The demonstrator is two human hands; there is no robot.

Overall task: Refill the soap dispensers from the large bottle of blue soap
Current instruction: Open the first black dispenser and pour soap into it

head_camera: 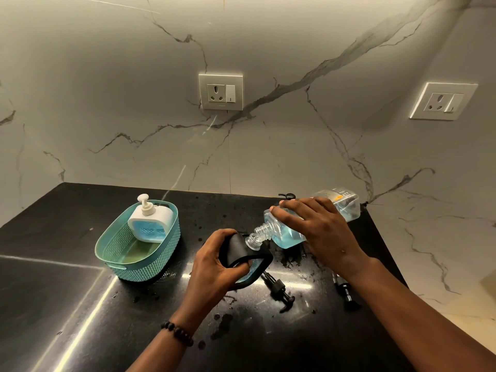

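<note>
Pouring: refill of the black dispenser [243, 260] looks under way, one unit of at least two.
Left hand [216, 260]: fingers wrapped round the dispenser, holding it tilted just above the counter [67, 304].
Pumps: two loose pump heads [279, 289] lying on the counter, just right of the dispenser, one partly under the right forearm.
Right hand [318, 229]: clamped over the bottle [314, 220], tipped neck-down, mouth at the dispenser opening.
Soap: blue, pooled toward the neck; can't tell if it's flowing.
Basket [139, 238]: teal, left of the hands, white dispenser [150, 220] inside with pump on.
Risk: both vessels hand-held, small opening; a wobble or overfill spills soap.
Risk 2: counter already wet-spotted, so things could slip.
</note>
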